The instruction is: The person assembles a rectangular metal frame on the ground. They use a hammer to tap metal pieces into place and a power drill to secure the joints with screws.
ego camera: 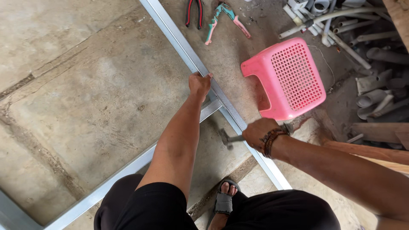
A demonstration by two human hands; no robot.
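Note:
My left hand grips the long grey metal rail that runs diagonally across the concrete floor, just above where a second rail meets it. My right hand, with a beaded bracelet on the wrist, is shut on the handle of a hammer. The hammer's head hangs blurred just left of the long rail, below the joint. My knees in black shorts and one sandalled foot show at the bottom.
A pink plastic stool stands right of the rail. Red-handled pliers and pink-and-teal snips lie at the top. Grey pipes and wooden boards are piled at the right.

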